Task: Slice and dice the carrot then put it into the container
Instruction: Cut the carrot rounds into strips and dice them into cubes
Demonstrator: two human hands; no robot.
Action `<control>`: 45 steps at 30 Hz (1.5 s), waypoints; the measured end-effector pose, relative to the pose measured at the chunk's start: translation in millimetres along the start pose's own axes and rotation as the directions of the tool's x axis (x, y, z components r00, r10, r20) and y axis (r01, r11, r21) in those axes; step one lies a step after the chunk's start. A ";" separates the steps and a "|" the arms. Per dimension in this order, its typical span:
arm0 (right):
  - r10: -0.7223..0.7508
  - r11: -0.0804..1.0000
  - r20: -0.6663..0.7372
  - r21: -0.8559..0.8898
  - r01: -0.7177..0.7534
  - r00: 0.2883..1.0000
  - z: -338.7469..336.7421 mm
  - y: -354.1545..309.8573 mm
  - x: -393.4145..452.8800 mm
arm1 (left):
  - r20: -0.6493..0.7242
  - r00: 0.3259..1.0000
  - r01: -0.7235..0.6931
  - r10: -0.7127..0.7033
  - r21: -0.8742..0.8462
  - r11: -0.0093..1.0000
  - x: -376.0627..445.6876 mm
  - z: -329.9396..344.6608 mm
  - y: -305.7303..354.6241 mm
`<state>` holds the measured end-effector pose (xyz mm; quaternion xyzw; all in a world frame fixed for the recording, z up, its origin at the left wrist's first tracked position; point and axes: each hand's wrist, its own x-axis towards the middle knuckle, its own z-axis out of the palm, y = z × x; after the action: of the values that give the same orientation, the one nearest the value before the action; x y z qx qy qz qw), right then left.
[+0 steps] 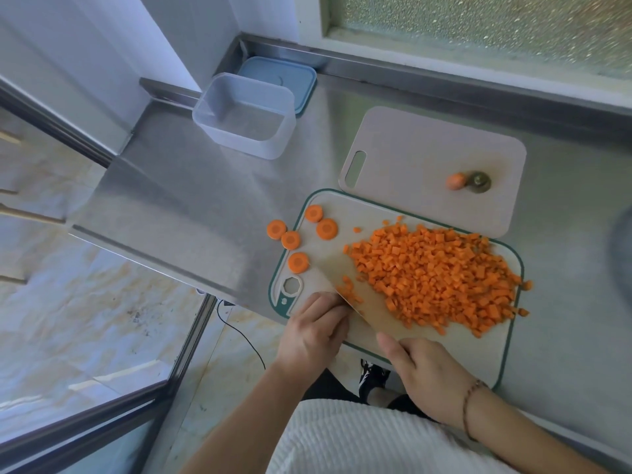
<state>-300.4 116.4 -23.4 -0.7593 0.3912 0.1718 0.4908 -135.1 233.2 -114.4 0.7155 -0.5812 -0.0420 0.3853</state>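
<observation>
Carrot dice (441, 278) crowd the board's right edge (516, 302); right hand (427, 374) grips knife (345, 289), left hand (314, 326) curled.

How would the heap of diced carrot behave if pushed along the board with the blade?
The diced carrot is a loose pile of small cubes, so it would probably spread rather than slide as one. Strays already lie at the cutting board edge, so some may spill over.

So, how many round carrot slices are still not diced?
5 round orange carrot slices: one on the steel counter, one across the cutting board's green edge, three on the board. Others may hide under the left hand.
</observation>
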 end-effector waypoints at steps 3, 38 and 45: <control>0.011 0.999 0.009 0.050 -0.011 1.000 -8.3 -0.7 -6.2 | -0.011 1.000 0.024 -0.024 -0.005 1.000 -1.2 -3.5 1.9; 0.092 0.972 0.181 0.199 -0.128 0.979 -8.1 22.4 -9.8 | -0.154 0.941 0.331 -0.303 0.216 0.918 23.7 -38.7 -46.5; 0.245 0.909 0.168 0.302 -0.287 0.955 -31.1 21.7 -10.6 | -0.177 0.939 0.339 -0.296 0.314 0.887 33.6 -26.5 -46.0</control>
<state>-327.5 88.9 -15.6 -0.5957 0.4821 0.2185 0.6042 -74.1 218.8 -110.4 0.8578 -0.4296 0.0413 0.2793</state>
